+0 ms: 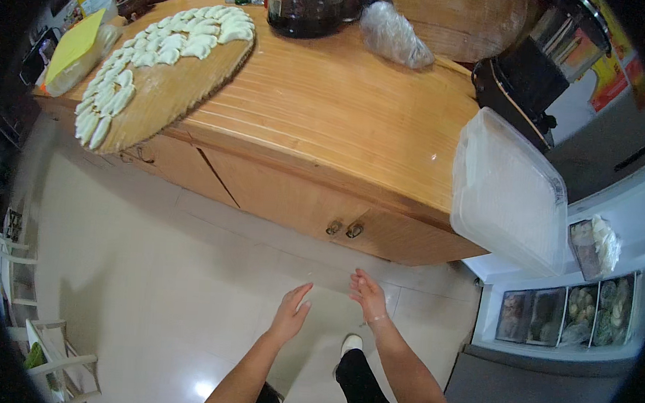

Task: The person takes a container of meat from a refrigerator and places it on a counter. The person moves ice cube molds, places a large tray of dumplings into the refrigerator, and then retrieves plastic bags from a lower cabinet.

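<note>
My left hand [291, 312] hovers over the floor in front of the wooden cabinet [286, 188], its fingers stretched and its thumb apart, holding nothing. Beside it, my right hand [368, 294] is also free, with loosely bent fingers, and it touches nothing. On the cabinet top at the left lies a round wooden board [167, 92], its edge jutting past the cabinet's front. Rows of white dumplings [171, 48] cover its far and left parts. A translucent plastic container [511, 191] sits at the cabinet's right end and overhangs the corner.
At the right, a grey refrigerator [540, 392] stands open, showing bagged food [580, 315] in sections. A black appliance [526, 77], a knotted plastic bag [396, 36] and a large dark jar [305, 5] stand along the back. White racks [54, 362] are at the lower left.
</note>
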`<state>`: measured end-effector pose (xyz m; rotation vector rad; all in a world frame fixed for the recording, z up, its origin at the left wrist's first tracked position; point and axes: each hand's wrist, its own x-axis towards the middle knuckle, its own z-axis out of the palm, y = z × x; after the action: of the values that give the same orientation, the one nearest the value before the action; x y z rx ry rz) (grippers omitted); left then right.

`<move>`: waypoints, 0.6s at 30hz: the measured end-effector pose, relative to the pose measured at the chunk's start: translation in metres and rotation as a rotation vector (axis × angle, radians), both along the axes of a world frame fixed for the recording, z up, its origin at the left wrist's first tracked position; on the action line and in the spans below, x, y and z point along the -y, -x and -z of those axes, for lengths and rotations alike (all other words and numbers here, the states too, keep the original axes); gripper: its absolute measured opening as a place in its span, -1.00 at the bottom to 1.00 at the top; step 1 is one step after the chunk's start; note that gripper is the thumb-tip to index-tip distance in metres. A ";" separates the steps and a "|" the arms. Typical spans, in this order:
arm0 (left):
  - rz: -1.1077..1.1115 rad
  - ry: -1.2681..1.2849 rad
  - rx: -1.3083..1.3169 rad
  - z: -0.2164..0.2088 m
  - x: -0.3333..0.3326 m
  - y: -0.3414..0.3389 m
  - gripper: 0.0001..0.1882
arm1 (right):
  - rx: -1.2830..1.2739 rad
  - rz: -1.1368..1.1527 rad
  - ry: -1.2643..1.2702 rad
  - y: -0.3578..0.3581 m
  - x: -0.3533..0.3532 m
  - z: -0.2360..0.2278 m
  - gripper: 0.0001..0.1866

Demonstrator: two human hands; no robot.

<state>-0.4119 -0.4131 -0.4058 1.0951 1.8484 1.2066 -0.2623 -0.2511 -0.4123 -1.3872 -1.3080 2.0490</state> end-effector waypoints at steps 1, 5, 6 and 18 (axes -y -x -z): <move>0.009 -0.010 -0.016 0.017 -0.020 0.003 -0.52 | -0.016 0.016 0.038 0.011 -0.009 0.011 -0.60; -0.070 -0.111 0.116 0.080 -0.103 0.018 -0.44 | -0.140 0.110 0.129 0.052 -0.045 0.055 -0.46; -0.145 -0.131 0.153 0.093 -0.119 0.023 -0.41 | -0.160 0.111 0.153 0.064 -0.048 0.059 -0.44; -0.250 0.000 0.326 0.099 -0.057 0.004 -0.48 | 0.062 -0.048 -0.399 -0.004 0.011 0.126 -0.44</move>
<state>-0.4163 -0.3565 -0.5053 0.6314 1.7619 1.4315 -0.2579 -0.2624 -0.5379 -1.2522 -1.6781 1.6605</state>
